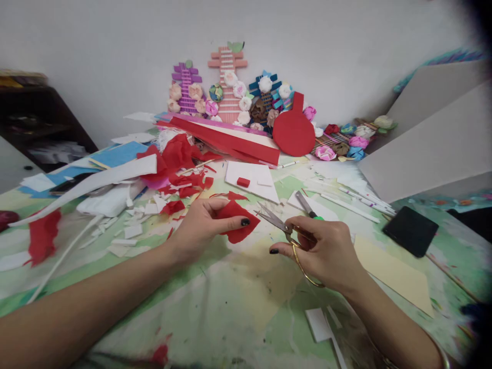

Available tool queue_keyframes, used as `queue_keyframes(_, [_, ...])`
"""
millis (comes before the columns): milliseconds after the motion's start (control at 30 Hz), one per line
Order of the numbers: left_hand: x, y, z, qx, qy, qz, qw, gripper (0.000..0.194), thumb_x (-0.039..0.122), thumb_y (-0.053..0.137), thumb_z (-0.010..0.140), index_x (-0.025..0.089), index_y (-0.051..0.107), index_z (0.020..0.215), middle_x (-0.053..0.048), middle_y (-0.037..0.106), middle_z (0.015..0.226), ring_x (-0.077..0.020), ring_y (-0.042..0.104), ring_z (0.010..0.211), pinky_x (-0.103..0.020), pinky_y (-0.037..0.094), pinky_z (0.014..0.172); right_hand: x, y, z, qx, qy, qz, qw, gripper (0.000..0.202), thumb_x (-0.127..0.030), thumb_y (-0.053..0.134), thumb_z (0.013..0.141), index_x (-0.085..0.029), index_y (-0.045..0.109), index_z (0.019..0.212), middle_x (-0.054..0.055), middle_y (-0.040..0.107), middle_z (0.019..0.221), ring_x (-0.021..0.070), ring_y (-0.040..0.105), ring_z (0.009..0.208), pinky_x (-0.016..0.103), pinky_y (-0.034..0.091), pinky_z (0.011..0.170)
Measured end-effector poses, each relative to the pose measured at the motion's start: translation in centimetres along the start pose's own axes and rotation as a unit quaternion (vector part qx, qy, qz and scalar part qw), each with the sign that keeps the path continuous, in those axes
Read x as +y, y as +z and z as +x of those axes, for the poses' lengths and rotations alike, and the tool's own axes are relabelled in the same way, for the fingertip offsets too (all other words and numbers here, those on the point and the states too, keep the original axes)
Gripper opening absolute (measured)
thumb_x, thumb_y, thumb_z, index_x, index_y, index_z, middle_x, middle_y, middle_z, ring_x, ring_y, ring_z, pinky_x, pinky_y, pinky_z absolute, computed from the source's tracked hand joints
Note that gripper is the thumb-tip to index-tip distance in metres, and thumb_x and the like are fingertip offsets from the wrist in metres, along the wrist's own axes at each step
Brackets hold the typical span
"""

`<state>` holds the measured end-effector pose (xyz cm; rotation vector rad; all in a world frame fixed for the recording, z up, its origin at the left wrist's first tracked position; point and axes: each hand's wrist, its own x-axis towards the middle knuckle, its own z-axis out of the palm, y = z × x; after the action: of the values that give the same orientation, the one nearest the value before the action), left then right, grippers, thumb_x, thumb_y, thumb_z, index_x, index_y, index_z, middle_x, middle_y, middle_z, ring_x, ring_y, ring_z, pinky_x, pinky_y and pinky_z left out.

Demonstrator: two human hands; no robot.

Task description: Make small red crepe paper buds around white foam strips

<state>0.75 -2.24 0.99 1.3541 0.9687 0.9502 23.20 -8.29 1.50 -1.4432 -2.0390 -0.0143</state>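
Between the thumb and fingers of my left hand [205,223] is a piece of red crepe paper [240,230], held above the table. My right hand [321,248] grips a pair of scissors [274,219] by its gold handles. The blades are slightly apart and point left, with their tips close to the right edge of the red paper. Just beyond the scissors, a utility knife [305,204] with a green part lies on a white sheet. Farther back, a small red block [243,182] rests on a white foam board [265,192].
Red and white scraps [132,230] litter the left side. Behind them lie long red strips [226,141], a red guitar-shaped cutout [294,130] and flower-decorated paper guitars [228,87] against the wall. A black square [411,230] and a cream sheet [395,274] are on the right.
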Motion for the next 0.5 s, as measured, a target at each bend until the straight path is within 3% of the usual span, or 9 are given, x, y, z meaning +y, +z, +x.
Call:
queue_keyframes(167, [0.12,0.0,0.04,0.0,0.025,0.029,0.999,0.02,0.029,0.08,0.064,0.014,0.075,0.076,-0.005,0.071,0.077,-0.0151,0.06,0.07,-0.026,0.046,0.065,0.07,0.12,-0.11,-0.021,-0.014,-0.012,1.0,0.046,-0.062,0.066,0.073,-0.016,0.066,0.072,-0.006,0.044,0.048,0.007,0.036,0.045,0.02,0.029,0.048])
queue_keyframes(500, [-0.2,-0.09,0.15,0.007,0.016,0.044,0.999,0.026,0.033,0.081,0.064,0.014,0.075,0.08,-0.005,0.071,0.077,-0.0149,0.06,0.068,-0.027,0.046,0.064,0.68,0.67,-0.31,0.023,-0.063,-0.058,0.996,0.045,-0.062,0.067,0.073,-0.017,0.066,0.07,-0.006,0.045,0.046,0.0069,0.04,0.042,0.021,0.029,0.047])
